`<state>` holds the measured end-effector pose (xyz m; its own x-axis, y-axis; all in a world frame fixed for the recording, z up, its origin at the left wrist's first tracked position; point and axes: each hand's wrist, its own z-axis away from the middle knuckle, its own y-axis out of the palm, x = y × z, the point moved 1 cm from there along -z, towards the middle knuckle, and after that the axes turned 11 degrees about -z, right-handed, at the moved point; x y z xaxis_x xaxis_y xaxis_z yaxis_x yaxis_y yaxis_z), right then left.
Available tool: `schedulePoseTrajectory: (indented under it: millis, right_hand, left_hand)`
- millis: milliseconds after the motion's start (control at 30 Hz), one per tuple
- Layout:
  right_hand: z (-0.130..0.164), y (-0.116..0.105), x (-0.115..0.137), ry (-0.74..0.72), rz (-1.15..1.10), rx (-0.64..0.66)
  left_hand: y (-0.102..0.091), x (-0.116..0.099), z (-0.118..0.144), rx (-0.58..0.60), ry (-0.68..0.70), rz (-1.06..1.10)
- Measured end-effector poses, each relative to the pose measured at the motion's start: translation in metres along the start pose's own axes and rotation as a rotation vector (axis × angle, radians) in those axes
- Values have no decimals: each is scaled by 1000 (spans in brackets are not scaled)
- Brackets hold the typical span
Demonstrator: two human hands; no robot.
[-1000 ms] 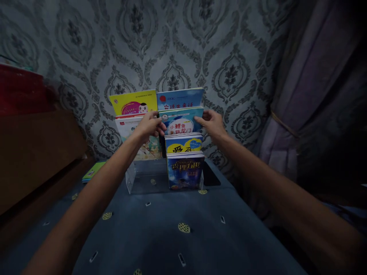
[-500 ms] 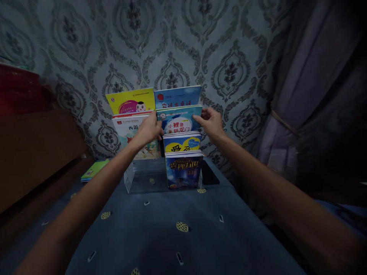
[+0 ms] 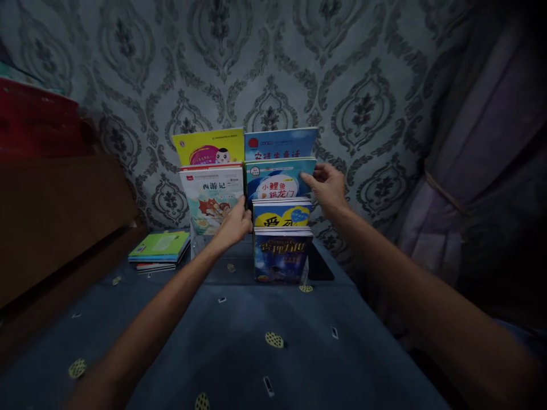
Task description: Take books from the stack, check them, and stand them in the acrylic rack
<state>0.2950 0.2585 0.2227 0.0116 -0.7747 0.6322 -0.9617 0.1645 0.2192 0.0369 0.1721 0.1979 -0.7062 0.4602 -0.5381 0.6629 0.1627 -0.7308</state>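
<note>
A clear stand (image 3: 213,266) holds picture books in stepped rows. My right hand (image 3: 328,187) pinches the right edge of a teal book (image 3: 280,177), thumb on its cover. Low at the left side of that column is my left hand (image 3: 235,224), its fingers curled together by the book edges; what they grip, if anything, is hidden. Below the teal book stand a blue-and-yellow book (image 3: 282,213) and a dark blue book (image 3: 282,256). A light blue book (image 3: 282,142) rises behind. In the left column, a white-topped book (image 3: 209,191) stands before a yellow book (image 3: 205,142).
Left of the stand lies a stack of books (image 3: 158,247) with a green one on top. A dark flat object (image 3: 319,263) rests right of the stand. Patterned wallpaper (image 3: 273,68) is behind, a tied curtain (image 3: 448,188) to the right, and a brown box (image 3: 64,210) to the left.
My left hand has moved down from the teal book's upper left corner to the lower left side of the column. My right hand stays at the right edge. The view has shifted left.
</note>
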Motion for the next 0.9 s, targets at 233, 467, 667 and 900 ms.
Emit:
schedulePoseTrajectory:
  millis: [233,467,667,900]
  right_hand:
    - [3,1,0,-34,-28,-21]
    - [6,3,3,-40,-46,-34]
    - [6,1,-1,-60,-46,-30]
    - [5,1,-6,-88,-38,-41]
  left_hand:
    - [12,3,3,8,-35,139]
    - [20,-2,5,-25,-1,82]
    - [29,-15,0,-47,-83,66]
    - [27,-15,-8,-25,-122,274]
